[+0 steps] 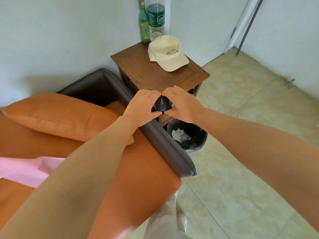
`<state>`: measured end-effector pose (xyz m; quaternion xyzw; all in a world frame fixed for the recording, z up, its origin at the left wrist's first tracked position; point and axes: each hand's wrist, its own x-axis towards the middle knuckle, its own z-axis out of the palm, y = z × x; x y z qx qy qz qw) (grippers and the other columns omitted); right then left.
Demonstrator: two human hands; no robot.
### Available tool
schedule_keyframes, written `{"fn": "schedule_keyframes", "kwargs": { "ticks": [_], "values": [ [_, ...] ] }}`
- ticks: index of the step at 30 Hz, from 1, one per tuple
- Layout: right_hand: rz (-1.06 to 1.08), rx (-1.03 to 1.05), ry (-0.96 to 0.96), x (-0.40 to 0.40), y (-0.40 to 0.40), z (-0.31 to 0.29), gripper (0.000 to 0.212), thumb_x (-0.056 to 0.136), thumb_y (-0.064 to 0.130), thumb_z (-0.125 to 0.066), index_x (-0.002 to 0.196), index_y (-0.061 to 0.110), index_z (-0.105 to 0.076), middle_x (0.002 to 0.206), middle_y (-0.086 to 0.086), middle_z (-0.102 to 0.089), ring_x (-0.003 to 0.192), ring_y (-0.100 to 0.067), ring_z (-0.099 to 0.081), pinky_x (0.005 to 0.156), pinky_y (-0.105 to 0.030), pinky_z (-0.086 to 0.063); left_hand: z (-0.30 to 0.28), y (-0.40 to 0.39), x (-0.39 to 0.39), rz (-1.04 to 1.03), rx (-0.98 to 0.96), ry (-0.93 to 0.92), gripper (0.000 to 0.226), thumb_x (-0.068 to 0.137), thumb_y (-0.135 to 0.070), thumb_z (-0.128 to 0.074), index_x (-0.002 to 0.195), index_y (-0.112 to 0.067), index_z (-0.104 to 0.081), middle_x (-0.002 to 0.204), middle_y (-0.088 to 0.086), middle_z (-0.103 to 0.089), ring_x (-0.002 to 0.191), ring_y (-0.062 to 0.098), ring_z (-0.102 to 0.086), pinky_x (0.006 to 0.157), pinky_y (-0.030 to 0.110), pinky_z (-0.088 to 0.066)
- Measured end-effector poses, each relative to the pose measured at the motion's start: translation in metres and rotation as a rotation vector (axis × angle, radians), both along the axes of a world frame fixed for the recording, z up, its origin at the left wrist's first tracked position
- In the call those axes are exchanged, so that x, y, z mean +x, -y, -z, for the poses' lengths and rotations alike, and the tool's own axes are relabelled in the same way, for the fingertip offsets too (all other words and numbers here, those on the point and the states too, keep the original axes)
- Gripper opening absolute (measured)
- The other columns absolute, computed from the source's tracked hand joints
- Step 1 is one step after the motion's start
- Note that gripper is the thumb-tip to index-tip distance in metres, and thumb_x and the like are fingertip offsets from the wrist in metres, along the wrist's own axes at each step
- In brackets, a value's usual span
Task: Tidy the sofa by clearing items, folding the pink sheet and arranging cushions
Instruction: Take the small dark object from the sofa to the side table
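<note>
We see the left hand (142, 105) and the right hand (183, 104) meeting above the near edge of a small dark wooden side table (138, 69), fingers curled closed around a small rounded black case (161, 105) marked "Redmi" — both hands grip it, one from each side. On the tabletop, a cream baseball cap (167, 52) lies toward the far right edge, and a green glass bottle (143, 25) and a clear plastic bottle (156, 21) stand at the far corner by the wall. The orange leather sofa (107, 149) with its dark grey armrest (165, 145) carries an orange leather cushion (57, 116) against its back; the pink sheet (27, 169) lies rumpled on the seat's left part. A black bin (189, 135) stands beside the armrest.
</note>
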<state>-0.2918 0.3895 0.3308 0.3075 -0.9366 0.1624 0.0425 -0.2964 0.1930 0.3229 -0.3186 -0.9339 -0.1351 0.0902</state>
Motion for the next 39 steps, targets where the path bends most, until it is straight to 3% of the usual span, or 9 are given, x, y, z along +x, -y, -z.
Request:
{"fn": "schedule_keyframes", "kwargs": {
  "ticks": [2,5,8,13,18,20,24,30,39],
  "values": [
    [0.010,-0.015,0.015,-0.024,-0.002,0.001,0.051,0.079,0.020,-0.074,0.122,0.003,-0.053,0.121,-0.013,-0.058,0.113,-0.034,-0.053,0.106,-0.046,-0.040,0.001,-0.003,-0.022,-0.012,0.019,-0.004,0.059,0.076,-0.026,-0.079,0.124,0.000,-0.056,0.121,0.016,-0.062,0.112,0.035,-0.058,0.100,0.045,-0.038],
    [0.020,-0.069,0.041,-0.063,0.002,0.003,0.041,0.081,0.018,-0.073,0.115,0.003,-0.056,0.115,-0.012,-0.058,0.110,-0.032,-0.054,0.096,-0.045,-0.046,0.003,-0.001,-0.057,-0.052,0.034,0.001,0.056,0.077,-0.025,-0.076,0.124,0.000,-0.057,0.122,0.015,-0.063,0.113,0.034,-0.058,0.101,0.042,-0.037],
    [-0.006,-0.031,0.056,-0.106,0.009,0.006,0.042,0.084,0.022,-0.071,0.119,0.005,-0.055,0.121,-0.010,-0.057,0.117,-0.031,-0.050,0.098,-0.045,-0.044,0.009,0.005,-0.093,-0.091,0.039,0.003,0.056,0.077,-0.026,-0.075,0.123,0.000,-0.058,0.121,0.015,-0.063,0.113,0.033,-0.058,0.100,0.041,-0.037],
    [-0.047,0.002,0.045,-0.171,0.023,0.013,0.043,0.085,0.022,-0.069,0.120,0.003,-0.056,0.124,-0.013,-0.058,0.113,-0.032,-0.054,0.114,-0.039,-0.023,0.023,0.015,-0.148,-0.204,0.051,0.047,0.058,0.081,-0.027,-0.074,0.131,-0.006,-0.052,0.128,0.010,-0.059,0.120,0.028,-0.053,0.105,0.040,-0.034],
    [-0.048,-0.016,0.095,-0.222,0.037,0.023,0.040,0.086,0.026,-0.067,0.120,0.008,-0.056,0.125,-0.009,-0.058,0.118,-0.032,-0.049,0.103,-0.048,-0.041,0.036,0.018,-0.190,-0.284,0.077,0.058,0.059,0.083,-0.018,-0.072,0.136,-0.003,-0.049,0.138,0.015,-0.053,0.129,0.030,-0.047,0.110,0.039,-0.028],
    [-0.046,-0.017,0.098,-0.243,0.043,0.027,0.041,0.087,0.025,-0.066,0.123,0.008,-0.056,0.127,-0.010,-0.058,0.121,-0.032,-0.047,0.104,-0.046,-0.040,0.039,0.020,-0.209,-0.309,0.070,0.063,0.059,0.083,-0.014,-0.072,0.136,0.000,-0.049,0.138,0.018,-0.052,0.129,0.033,-0.047,0.110,0.041,-0.028],
    [-0.082,-0.001,0.067,-0.294,0.054,0.041,0.041,0.087,0.022,-0.066,0.123,0.005,-0.057,0.126,-0.011,-0.058,0.121,-0.031,-0.049,0.115,-0.034,-0.019,0.056,0.029,-0.256,-0.346,0.038,0.074,0.058,0.078,-0.007,-0.073,0.131,0.003,-0.053,0.133,0.023,-0.055,0.121,0.039,-0.053,0.104,0.049,-0.036],
    [-0.027,0.021,0.050,-0.363,0.077,0.063,0.037,0.087,0.027,-0.064,0.117,0.005,-0.058,0.118,-0.010,-0.059,0.118,-0.027,-0.051,0.116,-0.031,-0.015,0.077,0.038,-0.319,-0.406,0.000,0.035,0.045,0.072,0.002,-0.073,0.115,0.009,-0.061,0.119,0.029,-0.061,0.106,0.045,-0.061,0.094,0.055,-0.043],
    [0.082,0.186,0.009,-0.432,0.113,0.100,0.049,0.090,0.038,-0.059,0.124,0.003,-0.052,0.122,-0.013,-0.057,0.120,-0.025,-0.049,0.119,-0.034,-0.011,0.118,0.046,-0.389,-0.499,-0.060,-0.047,0.018,0.071,0.001,-0.074,0.088,-0.001,-0.068,0.092,0.016,-0.070,0.083,0.034,-0.066,0.080,0.039,-0.050]
  ]
}}
